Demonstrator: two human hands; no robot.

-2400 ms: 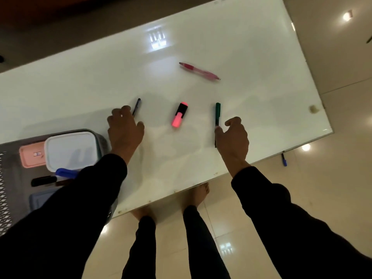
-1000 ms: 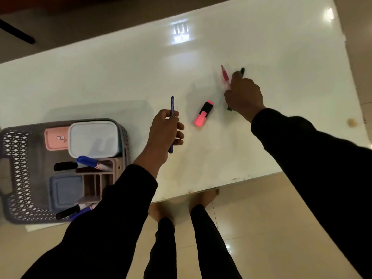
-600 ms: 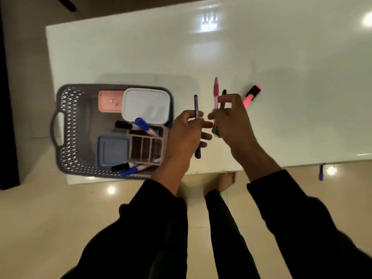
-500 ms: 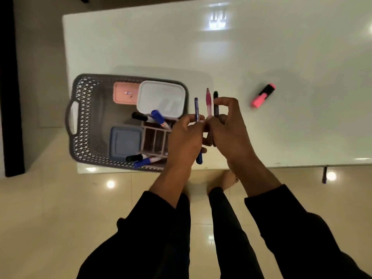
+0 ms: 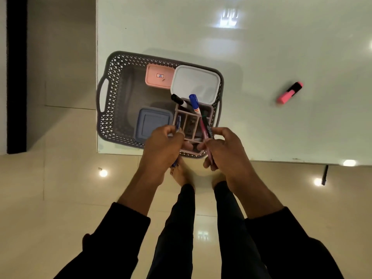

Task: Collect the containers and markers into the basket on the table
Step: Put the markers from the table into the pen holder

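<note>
A grey perforated basket (image 5: 112, 97) stands at the near left corner of the white table (image 5: 261, 47). Inside lie a pink container (image 5: 159, 76), a white container (image 5: 195, 82), a blue-grey container (image 5: 153, 121) and a pink divided organiser (image 5: 191, 119) with a black marker (image 5: 178, 99) and a blue marker (image 5: 194, 103). My left hand (image 5: 163, 148) grips a blue pen (image 5: 178, 122) over the organiser. My right hand (image 5: 223, 150) holds a pink pen (image 5: 204, 129) and a dark green marker (image 5: 207, 125) together, tips pointing into the organiser. A pink highlighter (image 5: 288, 93) lies on the table to the right.
The table's near edge runs just under my hands, with the glossy tiled floor (image 5: 60, 198) below. A dark pen (image 5: 324, 175) lies on the floor at the right. My legs and bare feet (image 5: 181, 174) stand close to the table edge.
Both hands picked pens off the table and carried them left to the basket. They now hover over the organiser, and the view has shifted so the basket sits centred.
</note>
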